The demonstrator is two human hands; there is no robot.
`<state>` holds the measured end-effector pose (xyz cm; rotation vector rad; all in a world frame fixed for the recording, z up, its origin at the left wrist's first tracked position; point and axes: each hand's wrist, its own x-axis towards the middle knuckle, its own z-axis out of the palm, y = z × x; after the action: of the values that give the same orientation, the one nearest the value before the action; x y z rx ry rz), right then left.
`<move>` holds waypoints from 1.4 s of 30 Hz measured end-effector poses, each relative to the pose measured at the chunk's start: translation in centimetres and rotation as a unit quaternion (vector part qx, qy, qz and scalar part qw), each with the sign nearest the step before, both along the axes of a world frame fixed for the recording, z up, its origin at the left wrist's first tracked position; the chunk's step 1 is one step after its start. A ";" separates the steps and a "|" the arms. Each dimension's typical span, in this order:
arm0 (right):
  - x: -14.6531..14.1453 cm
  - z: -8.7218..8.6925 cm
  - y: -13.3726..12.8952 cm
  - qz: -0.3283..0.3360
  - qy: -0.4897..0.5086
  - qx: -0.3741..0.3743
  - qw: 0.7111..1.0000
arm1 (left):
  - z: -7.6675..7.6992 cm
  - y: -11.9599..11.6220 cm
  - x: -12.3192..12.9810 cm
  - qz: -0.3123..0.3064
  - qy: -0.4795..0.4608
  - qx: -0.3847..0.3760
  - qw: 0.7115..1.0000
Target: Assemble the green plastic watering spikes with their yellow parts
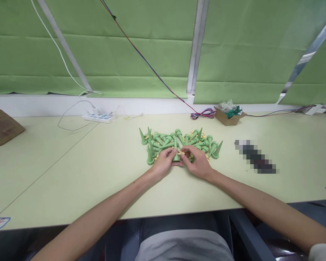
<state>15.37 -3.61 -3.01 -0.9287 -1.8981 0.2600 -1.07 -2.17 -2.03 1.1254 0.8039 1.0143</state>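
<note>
My left hand (164,162) is closed around a green plastic cone-shaped spike (176,155), its point upward and its wide capped end down. Close beside it, my right hand (197,162) pinches a small yellow plastic piece (181,153) against the side of that spike; whether the piece sits in the spike I cannot tell. Just beyond both hands lies a pile of similar green spikes (167,139), several standing upright at its edges, most lying on their sides. Small yellow pieces are scattered among them, partly hidden.
A small cardboard box (228,119) with clear plastic and green material stands at the back right, near coiled red-blue wire (203,114). A white power strip (99,116) lies at the back left. A pixelated dark object (256,157) is on the right; a brown item (4,127) is far left.
</note>
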 end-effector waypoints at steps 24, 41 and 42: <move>0.0 -0.3 0.2 0.005 0.009 -0.032 0.999 | -0.1 -0.3 0.0 0.012 0.024 0.034 0.999; 0.3 -0.1 0.6 -0.013 0.024 -0.022 0.999 | 0.4 -1.1 -0.4 0.081 0.180 0.229 0.953; 0.4 -0.1 0.6 -0.009 0.025 -0.023 0.999 | 0.2 -1.0 -0.4 0.088 0.210 0.258 0.939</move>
<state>15.74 -3.00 -3.09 -0.9619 -1.8444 0.3137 -1.52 -3.16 -1.82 1.7881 1.0222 1.1915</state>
